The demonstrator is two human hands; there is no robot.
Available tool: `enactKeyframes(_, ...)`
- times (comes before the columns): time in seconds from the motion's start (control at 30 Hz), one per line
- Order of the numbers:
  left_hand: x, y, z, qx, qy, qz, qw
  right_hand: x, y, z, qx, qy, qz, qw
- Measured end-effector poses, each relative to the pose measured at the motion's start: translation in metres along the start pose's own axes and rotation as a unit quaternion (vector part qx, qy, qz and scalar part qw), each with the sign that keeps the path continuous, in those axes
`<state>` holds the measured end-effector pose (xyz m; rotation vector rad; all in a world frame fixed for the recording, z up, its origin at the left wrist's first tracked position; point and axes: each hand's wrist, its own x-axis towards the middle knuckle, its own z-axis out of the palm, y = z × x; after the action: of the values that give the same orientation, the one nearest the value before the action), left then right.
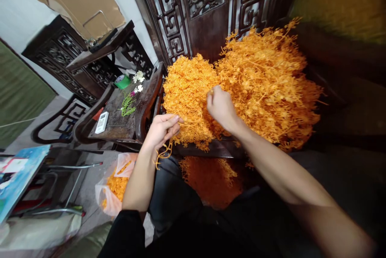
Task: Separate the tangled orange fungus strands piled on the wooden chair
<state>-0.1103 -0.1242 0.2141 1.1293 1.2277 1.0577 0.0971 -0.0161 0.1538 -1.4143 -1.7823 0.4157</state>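
Observation:
Two heaps of orange plastic-looking sprigs lie on a dark carved wooden bench: a lower left heap (189, 89) and a taller, looser right heap (268, 85). My left hand (164, 129), in front of the left heap, is closed with thumb and fingers pinching a thin orange sprig (164, 154) whose branched end dangles below. My right hand (221, 105) is curled over the place where the heaps meet. Its fingertips are turned away, so whatever they grip is hard to make out.
Left of the heaps, a small wooden table (116, 123) bears a white remote control (101, 122), green tape (122, 81), green stems (128, 105) and white flowers (138, 77). A plastic bag (113, 203) with orange pieces stands on the floor. A blue-topped folding table (27, 177) is at far left.

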Motion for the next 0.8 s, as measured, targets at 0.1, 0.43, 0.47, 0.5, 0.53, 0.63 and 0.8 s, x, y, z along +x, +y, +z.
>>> enactKeyframes(0.1, -0.003, 0.004, -0.006, -0.06, 0.013, 0.009, 0.998, 0.011, 0.01, -0.003, -0.003, 0.013, 0.023, 1.0)
enactKeyframes(0.43, 0.003, -0.002, -0.006, -0.082, -0.016, 0.016, 0.996, 0.01, -0.02, 0.011, 0.224, -0.293, 0.003, 0.929)
enactKeyframes(0.47, 0.004, -0.003, -0.004, -0.073, -0.015, 0.018, 0.997, 0.005, -0.024, 0.008, 0.281, -0.348, 0.016, 0.894)
enactKeyframes(0.5, 0.005, -0.004, -0.003, -0.062, -0.014, 0.022, 0.998, 0.001, -0.028, 0.005, 0.336, -0.395, 0.027, 0.854)
enactKeyframes(0.53, 0.006, -0.005, -0.002, -0.051, -0.013, 0.027, 0.998, -0.004, -0.032, 0.002, 0.384, -0.428, 0.037, 0.817)
enactKeyframes(0.63, 0.006, -0.007, -0.001, -0.029, -0.008, 0.043, 0.999, -0.013, -0.043, -0.008, 0.457, -0.453, 0.053, 0.763)
enactKeyframes(0.8, 0.002, -0.005, -0.001, 0.012, 0.017, 0.068, 0.997, -0.018, -0.052, -0.017, 0.405, -0.44, 0.009, 0.802)
